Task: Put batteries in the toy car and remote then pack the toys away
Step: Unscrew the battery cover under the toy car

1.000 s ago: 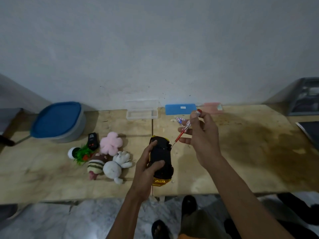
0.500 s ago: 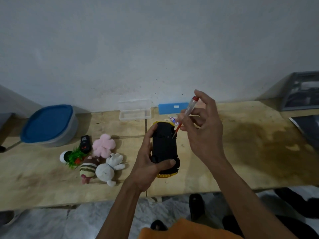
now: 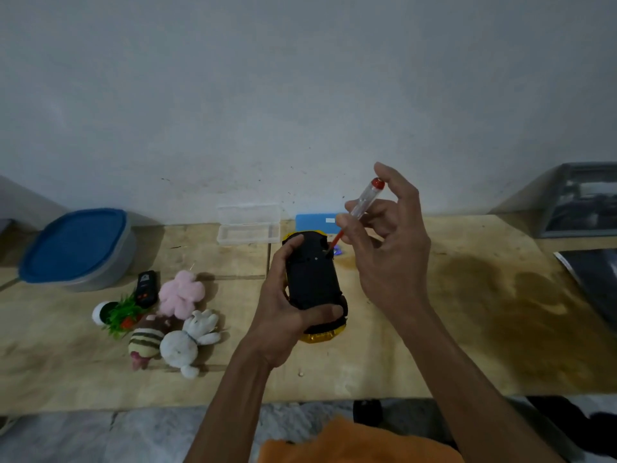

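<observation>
Toy car (image 3: 314, 282) upside down, gripped by left hand (image 3: 283, 315); right hand (image 3: 387, 248) pinches screwdriver (image 3: 359, 212), tip at underside.

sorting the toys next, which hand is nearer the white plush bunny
Left. The left hand, gripping the toy car, is just right of the white plush bunny; the right hand, holding the screwdriver, is farther right and back.

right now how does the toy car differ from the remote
The toy car is held off the table, underside up, in the left hand, with the right hand's screwdriver at it; the remote lies untouched on the table by the plush toys. The car looks larger, with yellow trim; the remote has orange buttons. Both are mostly black.
</observation>
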Available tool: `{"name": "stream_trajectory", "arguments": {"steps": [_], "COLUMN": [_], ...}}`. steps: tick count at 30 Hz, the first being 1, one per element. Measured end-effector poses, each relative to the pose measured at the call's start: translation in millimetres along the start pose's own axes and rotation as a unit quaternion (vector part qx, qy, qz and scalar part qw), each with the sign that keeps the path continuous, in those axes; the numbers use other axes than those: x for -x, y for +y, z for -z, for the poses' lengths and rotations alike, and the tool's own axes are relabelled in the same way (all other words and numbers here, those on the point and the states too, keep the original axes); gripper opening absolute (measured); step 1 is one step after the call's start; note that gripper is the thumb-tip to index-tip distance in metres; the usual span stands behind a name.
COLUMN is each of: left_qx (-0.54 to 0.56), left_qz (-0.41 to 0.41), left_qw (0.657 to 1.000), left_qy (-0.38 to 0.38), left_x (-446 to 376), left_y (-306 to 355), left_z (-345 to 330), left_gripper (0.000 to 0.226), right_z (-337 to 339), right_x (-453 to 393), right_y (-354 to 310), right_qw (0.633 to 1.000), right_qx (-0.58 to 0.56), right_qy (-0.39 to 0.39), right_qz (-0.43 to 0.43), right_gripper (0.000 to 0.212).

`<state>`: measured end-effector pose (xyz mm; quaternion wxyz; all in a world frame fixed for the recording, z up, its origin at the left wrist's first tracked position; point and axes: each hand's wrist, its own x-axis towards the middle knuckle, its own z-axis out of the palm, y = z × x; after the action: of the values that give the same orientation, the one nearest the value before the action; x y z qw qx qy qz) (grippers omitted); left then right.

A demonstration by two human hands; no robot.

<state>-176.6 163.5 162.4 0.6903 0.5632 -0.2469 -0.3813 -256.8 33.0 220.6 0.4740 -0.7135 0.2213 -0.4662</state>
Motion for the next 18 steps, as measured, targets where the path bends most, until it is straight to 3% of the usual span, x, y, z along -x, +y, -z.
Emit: {"name": "stream_trajectory", "arguments": {"steps": [8, 18], "left_qx": [-0.067, -0.037], "left_qz": [-0.043, -0.026], "left_qw": [0.997, 0.999], "left_qy": [-0.007, -0.028], "left_x": [4.9, 5.2], "left_y": [10.1, 17.6], "left_z": [3.9, 11.6], "left_gripper": [0.109, 0.110], "right_z": [-11.1, -16.1], "right_x": [3.9, 7.7], "right_y": [0.4, -1.0], "right_qw": [1.000, 0.999], "right_qx": [-0.017, -0.027], "right_qy": [-0.013, 0.002], "right_qz": [-0.002, -0.020], "right_gripper": [0.062, 0.062]}}
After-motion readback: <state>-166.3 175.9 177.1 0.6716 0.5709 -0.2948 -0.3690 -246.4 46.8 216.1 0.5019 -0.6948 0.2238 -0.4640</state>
